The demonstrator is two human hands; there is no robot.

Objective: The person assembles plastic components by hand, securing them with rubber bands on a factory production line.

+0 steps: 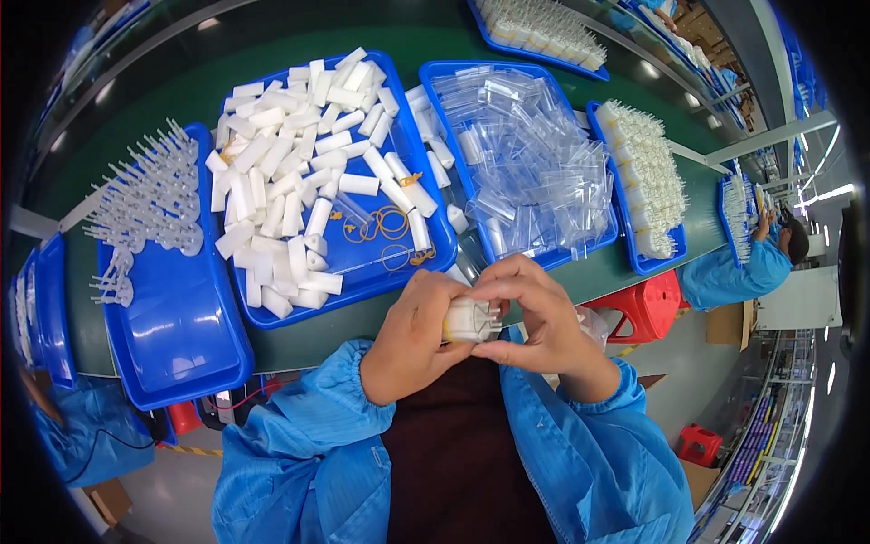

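Observation:
In front of my chest, my left hand wraps round a short white bundle with a yellowish band and several thin clear prongs sticking out to the right. My right hand curls around the pronged end, thumb below and forefinger above, closed on the same bundle. Just beyond my hands lies a blue tray of white foam cylinders and loose orange rubber bands. To its right, a second blue tray holds clear plastic sleeves. My palms hide part of the bundle.
At left, a blue tray bears translucent pronged pieces. On the right stands a tray of banded white pronged bundles; another tray is at the back. A red stool stands beyond the green table edge. Co-workers sit at both sides.

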